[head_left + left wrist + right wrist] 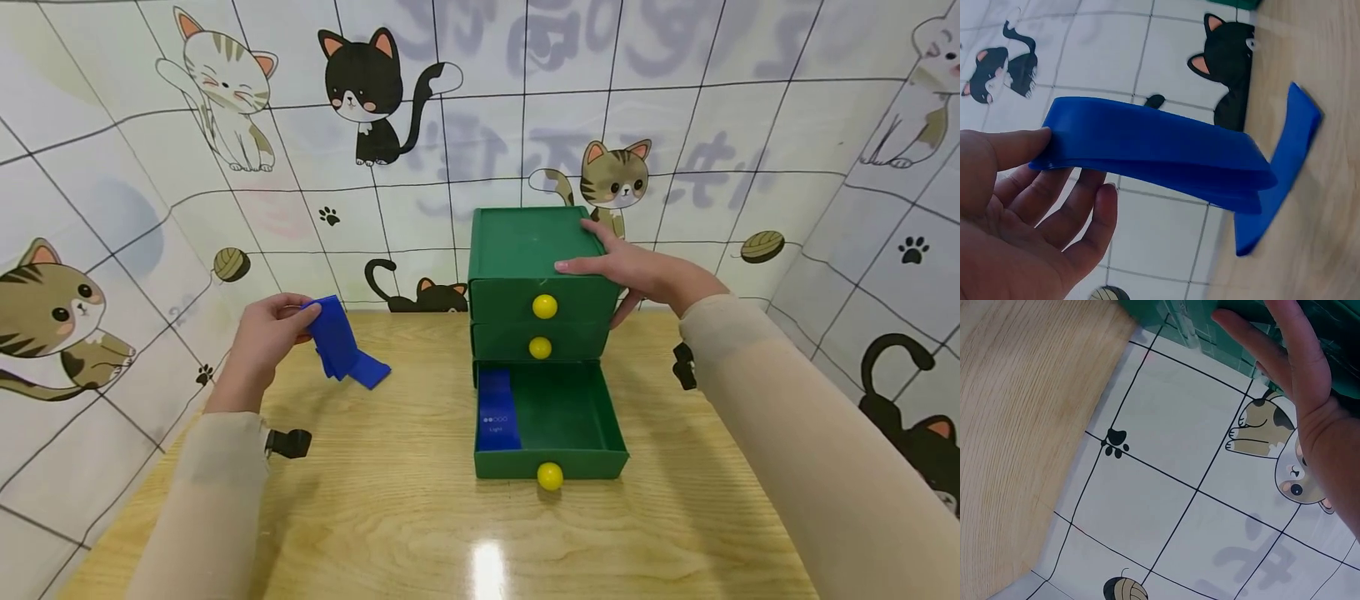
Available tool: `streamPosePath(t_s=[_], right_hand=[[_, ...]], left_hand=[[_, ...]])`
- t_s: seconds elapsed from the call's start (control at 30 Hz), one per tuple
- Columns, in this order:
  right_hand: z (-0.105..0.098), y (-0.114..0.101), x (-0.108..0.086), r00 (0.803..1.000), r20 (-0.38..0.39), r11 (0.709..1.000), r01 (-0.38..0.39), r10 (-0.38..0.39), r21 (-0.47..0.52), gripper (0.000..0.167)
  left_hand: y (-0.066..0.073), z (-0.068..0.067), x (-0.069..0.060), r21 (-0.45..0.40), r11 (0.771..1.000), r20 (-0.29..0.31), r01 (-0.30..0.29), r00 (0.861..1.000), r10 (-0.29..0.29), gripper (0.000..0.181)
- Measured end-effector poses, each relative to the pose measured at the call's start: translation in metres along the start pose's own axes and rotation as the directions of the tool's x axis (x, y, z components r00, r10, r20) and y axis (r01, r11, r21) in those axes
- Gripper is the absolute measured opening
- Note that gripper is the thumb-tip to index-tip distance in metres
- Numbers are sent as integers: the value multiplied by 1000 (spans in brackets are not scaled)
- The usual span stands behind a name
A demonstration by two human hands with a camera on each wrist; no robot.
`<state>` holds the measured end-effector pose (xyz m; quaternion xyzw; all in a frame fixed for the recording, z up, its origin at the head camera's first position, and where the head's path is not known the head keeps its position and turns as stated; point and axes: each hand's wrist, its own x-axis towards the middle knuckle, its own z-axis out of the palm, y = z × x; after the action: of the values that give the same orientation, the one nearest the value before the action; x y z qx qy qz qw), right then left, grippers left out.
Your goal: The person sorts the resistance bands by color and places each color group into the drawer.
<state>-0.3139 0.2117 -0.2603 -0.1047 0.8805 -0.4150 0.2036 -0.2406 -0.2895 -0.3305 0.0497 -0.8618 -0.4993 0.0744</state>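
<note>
My left hand [262,337] pinches a folded blue resistance band [333,337] between thumb and fingers, above the table's left part. In the left wrist view, the held band [1154,137] hangs in stacked layers. Another blue strip [370,369] lies at its lower end; whether the two are joined I cannot tell. My right hand [637,267] rests over the top right edge of a green drawer box [532,242], its fingers spread on the top and side. The bottom drawer [577,463] is pulled out. Inside it, along the left, lies a blue band [498,404] marked "Light".
Yellow round knobs [545,307] stick out from the drawer fronts. The two upper drawers [502,342] are closed. A light wooden table [390,500] carries everything, and a cat-patterned wall covering [487,125] encloses its back and sides.
</note>
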Motion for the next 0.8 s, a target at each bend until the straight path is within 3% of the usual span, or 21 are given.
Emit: streamPosePath(t_s=[0.3, 0.53, 0.8], right_hand=[[0, -1, 0, 1000, 3, 1000, 4, -4, 8, 114], [-2, 0, -1, 1000, -1, 1000, 5, -5, 28, 113], [-2, -1, -1, 1000, -3, 1000, 8, -8, 13, 115]], left_hand=[[42, 24, -19, -12, 998, 77, -69, 995, 70, 45], [79, 56, -42, -20, 988, 143, -153, 978, 155, 35], [106, 88, -69, -38, 977, 196, -208, 958, 211, 28]])
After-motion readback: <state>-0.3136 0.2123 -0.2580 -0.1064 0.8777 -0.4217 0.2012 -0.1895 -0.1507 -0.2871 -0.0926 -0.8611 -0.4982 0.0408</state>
